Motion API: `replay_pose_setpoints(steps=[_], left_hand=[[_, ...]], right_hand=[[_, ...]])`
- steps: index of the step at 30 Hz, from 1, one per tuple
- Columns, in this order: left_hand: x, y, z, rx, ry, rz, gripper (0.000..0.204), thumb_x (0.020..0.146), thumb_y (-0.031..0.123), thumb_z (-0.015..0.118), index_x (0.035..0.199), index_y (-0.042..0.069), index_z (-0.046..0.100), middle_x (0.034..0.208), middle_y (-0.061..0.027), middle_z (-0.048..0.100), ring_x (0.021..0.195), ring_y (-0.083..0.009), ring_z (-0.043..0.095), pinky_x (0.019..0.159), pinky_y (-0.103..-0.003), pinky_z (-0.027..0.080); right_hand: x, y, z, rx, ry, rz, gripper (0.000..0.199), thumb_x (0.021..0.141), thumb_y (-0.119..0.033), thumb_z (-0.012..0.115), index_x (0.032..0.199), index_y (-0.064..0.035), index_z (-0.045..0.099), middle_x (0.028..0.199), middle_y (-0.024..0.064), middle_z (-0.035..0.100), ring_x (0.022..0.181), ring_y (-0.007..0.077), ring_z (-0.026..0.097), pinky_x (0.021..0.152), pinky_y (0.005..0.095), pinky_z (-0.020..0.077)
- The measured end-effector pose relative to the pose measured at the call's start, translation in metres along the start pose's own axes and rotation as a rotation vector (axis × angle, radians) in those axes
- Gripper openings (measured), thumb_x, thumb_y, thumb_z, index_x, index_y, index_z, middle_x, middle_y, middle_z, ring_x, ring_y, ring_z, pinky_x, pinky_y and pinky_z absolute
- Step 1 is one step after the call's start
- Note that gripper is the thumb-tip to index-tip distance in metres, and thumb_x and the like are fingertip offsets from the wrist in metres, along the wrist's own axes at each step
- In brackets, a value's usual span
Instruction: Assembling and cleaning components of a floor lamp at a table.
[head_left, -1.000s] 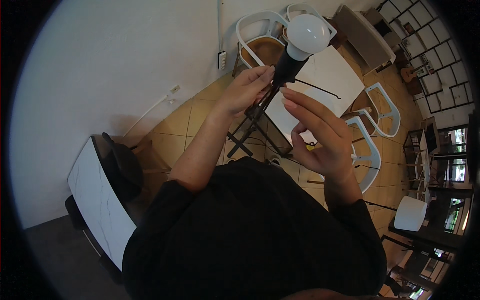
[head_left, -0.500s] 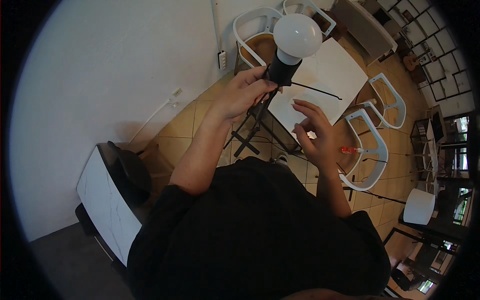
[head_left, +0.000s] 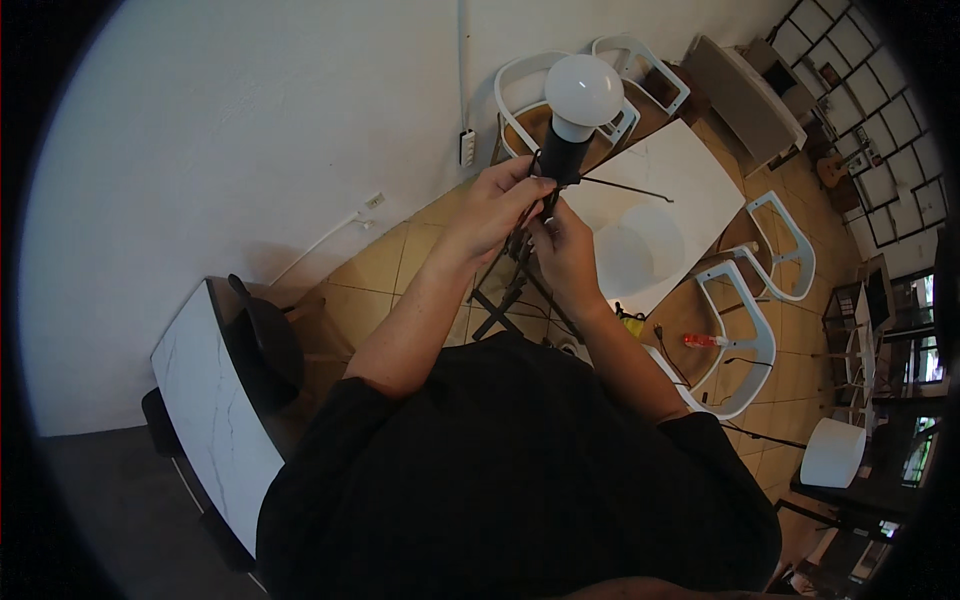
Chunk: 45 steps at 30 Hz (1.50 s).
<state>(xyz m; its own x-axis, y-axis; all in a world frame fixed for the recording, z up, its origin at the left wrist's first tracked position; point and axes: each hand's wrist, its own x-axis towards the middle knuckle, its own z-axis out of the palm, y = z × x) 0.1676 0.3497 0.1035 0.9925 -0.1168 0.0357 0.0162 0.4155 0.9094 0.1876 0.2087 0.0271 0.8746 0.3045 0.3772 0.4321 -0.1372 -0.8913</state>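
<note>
A floor lamp with a bare round white bulb [head_left: 584,92] in a black socket [head_left: 564,158] stands upright in front of me. Thin black arms stick out from below the socket, one reaching right over the table. My left hand [head_left: 490,208] is closed around the lamp just under the socket. From the right, my right hand [head_left: 568,250] has its fingers closed on the lamp's neck just below; what its fingertips pinch is partly hidden. Crossed black legs [head_left: 495,314] show near the floor below my hands.
Right of my hands, a white round drum-like piece [head_left: 640,248] rests on the white table [head_left: 690,170]. White-framed chairs [head_left: 755,335] surround it; one seat bears a red-handled tool [head_left: 704,341] and a cable. Another lamp's white shade [head_left: 833,452] is farther right. A marble-topped table [head_left: 215,390] stands left.
My right hand has moved left from open air beside the lamp to its neck under the socket, its fingers closing. My left hand keeps its hold. The view has shifted slightly.
</note>
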Motion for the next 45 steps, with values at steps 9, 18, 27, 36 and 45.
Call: replay_pose_setpoints(steps=[9, 18, 27, 36, 45], left_hand=[[-0.013, -0.006, 0.029, 0.010, 0.327, 0.242, 0.008, 0.093, 0.013, 0.063, 0.096, 0.009, 0.057, 0.068, 0.0076, 0.045, 0.057, -0.0027, 0.038, 0.052, -0.021, 0.030], [-0.008, -0.013, 0.025, 0.023, 0.349, 0.224, 0.015, 0.093, 0.014, 0.067, 0.099, 0.004, 0.058, 0.082, 0.0030, 0.059, 0.072, -0.0026, 0.052, 0.063, -0.022, 0.043], [-0.006, -0.012, 0.029, 0.098, 0.358, 0.276, 0.016, 0.092, 0.016, 0.067, 0.102, 0.007, 0.059, 0.077, 0.0048, 0.056, 0.061, -0.0011, 0.044, 0.053, -0.021, 0.032], [0.003, -0.014, 0.009, 0.212, 0.310, 0.337, 0.033, 0.099, 0.022, 0.061, 0.125, 0.003, 0.058, 0.083, 0.0041, 0.055, 0.071, -0.0030, 0.045, 0.062, -0.019, 0.035], [-0.015, 0.033, -0.012, 0.798, 0.253, 0.542, 0.022, 0.092, 0.002, 0.061, 0.113, 0.000, 0.069, 0.087, -0.0056, 0.064, 0.079, -0.0128, 0.059, 0.074, -0.023, 0.046]], right_hand=[[0.010, -0.008, 0.000, 0.081, -0.128, 0.088, 0.024, 0.091, 0.003, 0.058, 0.115, -0.0007, 0.055, 0.084, 0.0168, 0.065, 0.070, 0.0214, 0.063, 0.066, 0.0325, 0.0495], [0.015, 0.008, 0.007, 0.002, -0.027, -0.145, 0.021, 0.094, -0.001, 0.055, 0.115, 0.0002, 0.053, 0.087, 0.0220, 0.062, 0.077, 0.0360, 0.063, 0.070, 0.0351, 0.0486], [0.018, 0.006, 0.000, -0.016, -0.160, -0.068, 0.030, 0.094, 0.000, 0.052, 0.123, -0.0016, 0.051, 0.095, 0.0246, 0.064, 0.088, 0.0405, 0.065, 0.072, 0.0361, 0.0497], [0.028, 0.008, 0.002, 0.057, -0.068, -0.073, 0.028, 0.096, -0.003, 0.051, 0.124, -0.0026, 0.052, 0.095, 0.0222, 0.065, 0.089, 0.0381, 0.066, 0.074, 0.0368, 0.0492], [0.016, -0.004, 0.007, 0.032, -0.078, 0.035, 0.021, 0.099, -0.006, 0.050, 0.119, -0.0047, 0.054, 0.086, 0.0144, 0.062, 0.080, 0.0252, 0.065, 0.073, 0.0328, 0.0492]])
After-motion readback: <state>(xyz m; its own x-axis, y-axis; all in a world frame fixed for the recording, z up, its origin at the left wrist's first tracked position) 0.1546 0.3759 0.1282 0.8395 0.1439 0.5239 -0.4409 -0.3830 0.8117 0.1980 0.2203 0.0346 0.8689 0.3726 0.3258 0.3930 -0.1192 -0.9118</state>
